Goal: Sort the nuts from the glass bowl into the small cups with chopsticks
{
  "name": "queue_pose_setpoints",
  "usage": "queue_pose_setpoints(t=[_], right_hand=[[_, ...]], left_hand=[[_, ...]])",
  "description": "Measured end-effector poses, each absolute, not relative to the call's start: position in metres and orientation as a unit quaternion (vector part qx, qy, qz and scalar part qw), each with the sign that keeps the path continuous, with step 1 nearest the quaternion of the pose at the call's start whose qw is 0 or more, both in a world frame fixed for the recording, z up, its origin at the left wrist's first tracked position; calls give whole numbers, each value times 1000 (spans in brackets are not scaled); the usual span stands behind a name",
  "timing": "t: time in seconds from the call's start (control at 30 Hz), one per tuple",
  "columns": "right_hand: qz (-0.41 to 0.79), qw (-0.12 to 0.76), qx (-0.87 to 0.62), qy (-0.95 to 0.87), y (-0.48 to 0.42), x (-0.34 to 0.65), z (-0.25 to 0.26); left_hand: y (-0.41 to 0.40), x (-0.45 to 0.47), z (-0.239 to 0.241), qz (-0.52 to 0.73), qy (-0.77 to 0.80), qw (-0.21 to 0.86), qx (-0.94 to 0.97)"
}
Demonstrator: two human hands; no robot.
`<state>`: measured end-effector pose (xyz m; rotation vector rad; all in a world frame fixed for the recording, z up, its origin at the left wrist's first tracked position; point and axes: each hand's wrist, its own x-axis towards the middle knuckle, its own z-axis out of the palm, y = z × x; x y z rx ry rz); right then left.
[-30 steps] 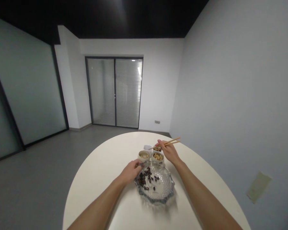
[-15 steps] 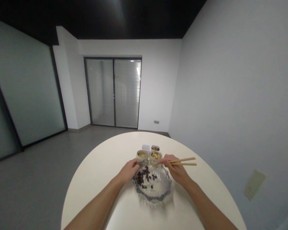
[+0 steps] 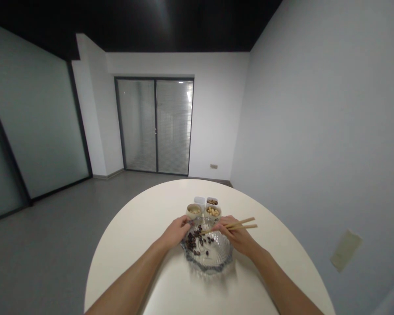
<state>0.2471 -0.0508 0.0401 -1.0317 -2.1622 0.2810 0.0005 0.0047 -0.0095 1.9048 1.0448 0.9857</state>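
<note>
A clear glass bowl (image 3: 221,251) with a scalloped rim stands before me, tilted somewhat toward me. Several dark brown beans (image 3: 192,240) lie in it, mostly on the left side. My left hand (image 3: 176,232) grips the bowl's far left rim, thumb on the inner side. In my right hand (image 3: 235,234) is a pair of wooden chopsticks (image 3: 244,224), their tips down inside the bowl at the dark beans. Whether a bean sits between the tips is too small to tell.
Behind the bowl stand a cup of pale pieces (image 3: 194,210), a cup of yellowish nuts (image 3: 213,211), a white cup (image 3: 199,201) and a small cup of brown pieces (image 3: 212,201). They share a round white table (image 3: 134,227). A wall (image 3: 315,131) rises on the right.
My right hand has moved left and toward me, carrying the chopstick tips from near the bowl's far rim down to the dark beans. My left hand stays on the rim.
</note>
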Motion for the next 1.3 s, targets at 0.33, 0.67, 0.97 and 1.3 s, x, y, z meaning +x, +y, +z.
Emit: queue_pose_setpoints(t=[0.33, 0.67, 0.97, 1.3], right_hand=[[132, 363, -397, -833, -50, 245, 40], [130, 373, -394, -830, -52, 246, 46], [79, 465, -408, -782, -31, 258, 68], [97, 488, -409, -765, 11, 241, 67]], left_hand=[[5, 1, -10, 385, 412, 378, 735], [3, 1, -6, 380, 414, 368, 740], [7, 0, -12, 382, 418, 362, 741], [8, 0, -11, 374, 420, 364, 742]])
